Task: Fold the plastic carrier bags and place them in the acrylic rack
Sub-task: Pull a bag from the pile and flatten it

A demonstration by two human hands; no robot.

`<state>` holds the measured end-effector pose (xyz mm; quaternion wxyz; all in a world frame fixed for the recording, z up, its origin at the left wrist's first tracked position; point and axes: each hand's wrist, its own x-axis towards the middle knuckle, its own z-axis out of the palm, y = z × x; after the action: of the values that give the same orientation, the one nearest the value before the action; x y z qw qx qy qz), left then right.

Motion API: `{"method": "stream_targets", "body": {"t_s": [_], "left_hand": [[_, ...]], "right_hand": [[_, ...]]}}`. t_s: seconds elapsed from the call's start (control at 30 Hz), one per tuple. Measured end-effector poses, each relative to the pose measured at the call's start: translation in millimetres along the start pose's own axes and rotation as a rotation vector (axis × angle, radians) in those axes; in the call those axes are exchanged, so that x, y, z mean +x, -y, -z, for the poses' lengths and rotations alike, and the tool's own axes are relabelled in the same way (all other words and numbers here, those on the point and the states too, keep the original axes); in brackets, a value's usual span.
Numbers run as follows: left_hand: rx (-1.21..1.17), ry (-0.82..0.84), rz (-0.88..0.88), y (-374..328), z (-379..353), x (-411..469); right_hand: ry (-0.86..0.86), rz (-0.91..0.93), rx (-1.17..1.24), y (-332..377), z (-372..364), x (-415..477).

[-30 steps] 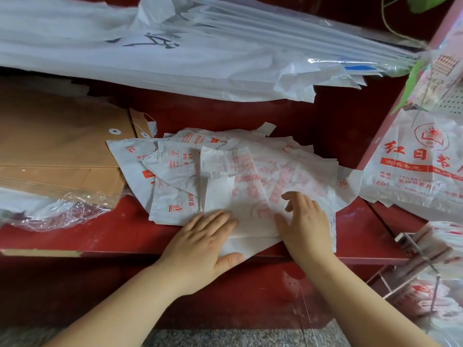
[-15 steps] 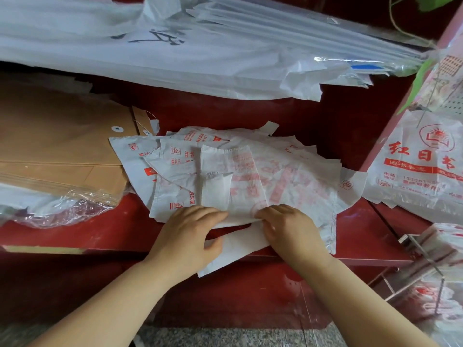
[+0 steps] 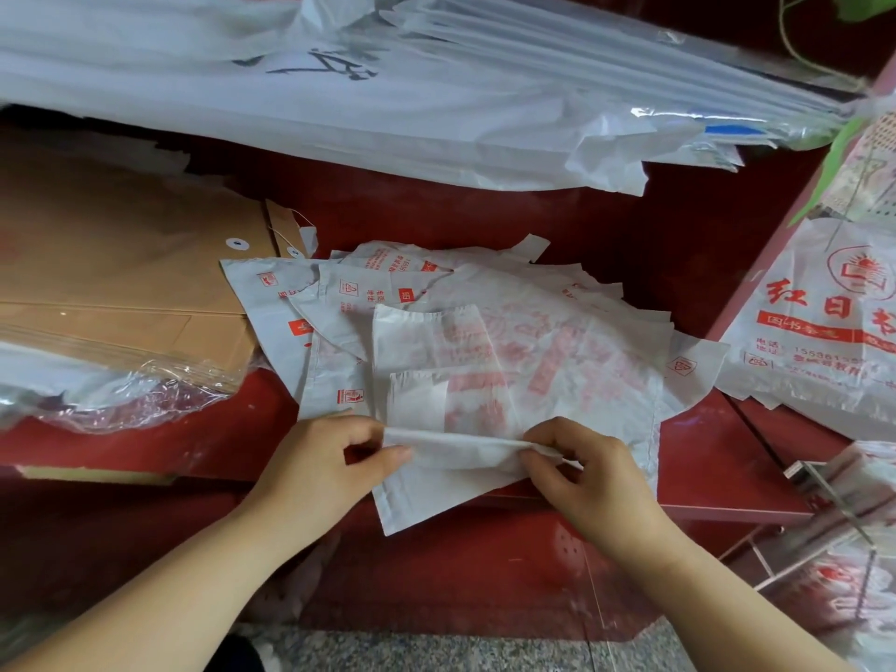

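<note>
Left hand (image 3: 329, 472), right hand (image 3: 596, 482) were flat second ago; now both pinched near edge of thin white red-printed plastic bag (image 3: 436, 492), lifting it. Next fold likely started.

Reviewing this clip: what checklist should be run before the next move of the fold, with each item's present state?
1. Left hand pinches the bag at its near edge: ok.
2. Right hand pinches the same edge: ok.
3. Edge raised off the pile, ready to turn over: ok.
4. Only one bag picked up: cannot tell, the layers are thin and overlap.
5. Bag lies fully on the shelf: not ok, its near corner hangs over the front.
6. Rack has free room: cannot tell, it is only partly in view at the right.
</note>
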<state>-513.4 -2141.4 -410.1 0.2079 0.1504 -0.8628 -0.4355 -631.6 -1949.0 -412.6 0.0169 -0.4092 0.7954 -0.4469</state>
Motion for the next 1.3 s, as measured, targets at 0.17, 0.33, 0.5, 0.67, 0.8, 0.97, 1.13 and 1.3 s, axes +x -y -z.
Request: {"method": "stream_targets", "body": {"t_s": [0.17,0.33,0.5,0.67,0.8,0.97,1.13,1.3], "left_hand": [[-0.115,-0.082,0.099,-0.5,-2.9,-1.7],[-0.150,-0.123,0.122,-6.1,-9.6,-2.1],[-0.139,-0.171,0.143,-3.3,-13.3,2.0],[0.104,-0.207,0.049,-1.9,-15.5,3.9],[0.479,-0.143,-0.462,4.7,-13.0,4.6],[0.548,0.145,-0.441,12.0,-18.4,-1.4],[0.516,0.164,-0.413,14.1,-10.0,0.6],[0.453,0.123,-0.426,18.8,-4.1,-1.0]], "right_hand": [[-0.093,-0.146,0.120,5.4,-3.2,7.2],[-0.094,-0.177,-0.059,9.1,-13.6,25.0],[-0.070,-0.186,-0.228,9.3,-23.8,36.1],[-0.094,-0.195,-0.334,11.5,-24.7,37.2],[-0.098,-0.249,-0.339,9.6,-23.5,38.6],[-0.072,-0.261,-0.303,10.7,-23.3,40.7],[-0.110,-0.103,-0.202,10.2,-10.8,29.8],[0.201,0.210,-0.376,-3.3,5.3,11.1]]}}
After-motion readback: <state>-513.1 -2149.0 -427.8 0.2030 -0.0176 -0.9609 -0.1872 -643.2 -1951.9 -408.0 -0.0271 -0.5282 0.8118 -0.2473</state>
